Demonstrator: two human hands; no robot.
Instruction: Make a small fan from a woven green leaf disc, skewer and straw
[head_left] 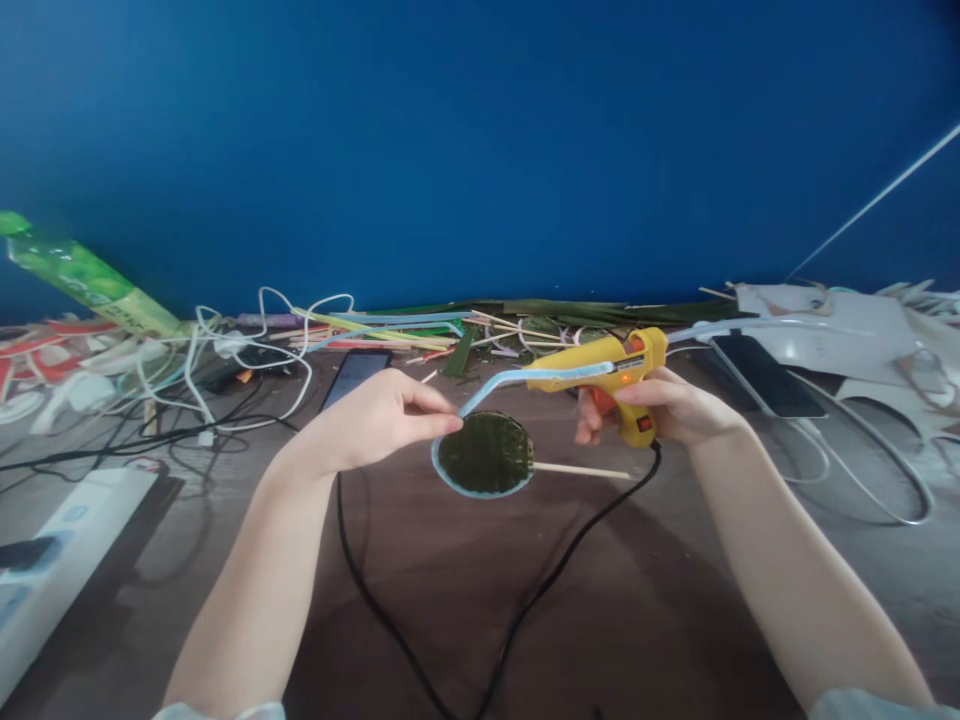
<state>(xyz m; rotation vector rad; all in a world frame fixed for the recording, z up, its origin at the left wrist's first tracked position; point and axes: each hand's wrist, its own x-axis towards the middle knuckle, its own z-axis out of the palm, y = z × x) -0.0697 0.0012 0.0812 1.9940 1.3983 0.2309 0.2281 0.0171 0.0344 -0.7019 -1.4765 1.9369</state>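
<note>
My right hand (675,405) is wrapped round the handle of a yellow hot glue gun (589,358), whose nozzle points left; a small orange light shows on its side. Between thumb and fingers of my left hand (390,420) is a light blue pipe cleaner (499,380). It borders the left and lower rim of a dark green round disc (487,455), and its loose length runs up and right in front of the gun. My left fingertips touch the disc's upper left edge. A thin wooden stick (581,470) sticks out from the disc's right side.
The gun's black cord (517,630) loops across the table in front. At left are a white power strip (75,550), tangled white cables (199,370) and a green bottle (82,275). Phones lie behind my left hand and at right (769,375). Sticks and green strips line the blue wall.
</note>
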